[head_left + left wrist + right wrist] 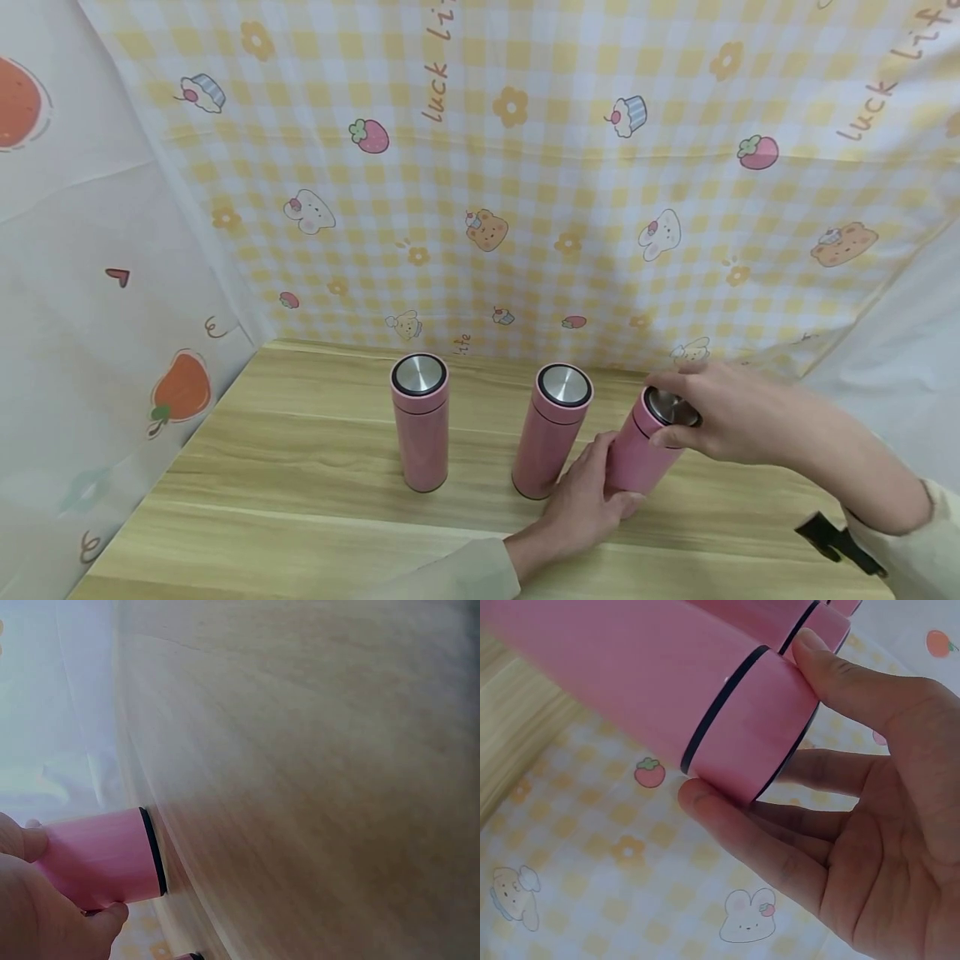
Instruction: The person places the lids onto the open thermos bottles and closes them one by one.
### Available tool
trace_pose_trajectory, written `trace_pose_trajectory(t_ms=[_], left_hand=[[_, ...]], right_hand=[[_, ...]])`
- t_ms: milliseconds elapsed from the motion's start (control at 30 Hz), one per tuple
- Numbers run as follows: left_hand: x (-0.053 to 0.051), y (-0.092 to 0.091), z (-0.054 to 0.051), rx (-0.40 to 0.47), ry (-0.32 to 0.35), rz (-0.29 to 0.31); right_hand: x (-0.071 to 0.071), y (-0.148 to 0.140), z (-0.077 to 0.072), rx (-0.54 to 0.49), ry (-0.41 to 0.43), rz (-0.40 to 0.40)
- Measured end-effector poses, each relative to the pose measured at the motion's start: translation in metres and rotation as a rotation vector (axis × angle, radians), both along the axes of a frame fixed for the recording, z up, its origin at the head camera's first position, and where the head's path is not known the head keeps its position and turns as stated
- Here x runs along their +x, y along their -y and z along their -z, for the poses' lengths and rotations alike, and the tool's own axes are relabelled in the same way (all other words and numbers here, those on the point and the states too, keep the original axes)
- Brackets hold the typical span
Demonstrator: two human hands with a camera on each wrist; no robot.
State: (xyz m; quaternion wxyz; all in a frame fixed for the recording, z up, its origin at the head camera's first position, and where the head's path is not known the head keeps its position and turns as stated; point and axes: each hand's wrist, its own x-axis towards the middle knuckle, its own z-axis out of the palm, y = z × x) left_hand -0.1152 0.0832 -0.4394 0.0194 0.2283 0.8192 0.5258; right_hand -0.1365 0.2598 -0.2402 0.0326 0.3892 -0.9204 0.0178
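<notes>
Three pink thermos bottles are in the head view. The rightmost thermos (643, 460) is between both hands. My left hand (588, 504) grips its lower body; in the left wrist view the thumb and fingers curve round the pink side (105, 855), its black base rim close to the tabletop. My right hand (738, 417) holds the silver-topped lid (761, 724) from above, thumb on one side and fingers on the other. The lid sits on the bottle, a black ring below it. The middle thermos (551, 433) stands upright just left of my left hand.
Further left stands the third thermos (422, 425), its lid on. All are on a wooden table (285, 467). A yellow checked cloth (450, 183) hangs behind the table, and a white printed cloth (90, 350) hangs at the left. A black strap (840, 542) hangs by the right sleeve.
</notes>
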Motion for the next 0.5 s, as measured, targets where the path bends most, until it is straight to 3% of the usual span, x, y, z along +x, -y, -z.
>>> trace_pose_trajectory(t_ms=[133,233,367,500], left_hand=[[0.000,0.000,-0.001,-0.004,0.004,0.000],[0.000,0.001,-0.001,-0.014,0.002,-0.004],[0.000,0.001,-0.001,-0.035,-0.013,-0.012],[0.001,0.001,-0.002,-0.049,-0.020,-0.011]], right_hand=[[0.002,-0.006,0.004,-0.016,-0.035,-0.023],[0.001,-0.010,0.006,-0.048,-0.030,-0.090],[-0.003,-0.017,0.004,-0.071,0.028,-0.193],[-0.008,-0.021,0.000,-0.068,0.105,-0.235]])
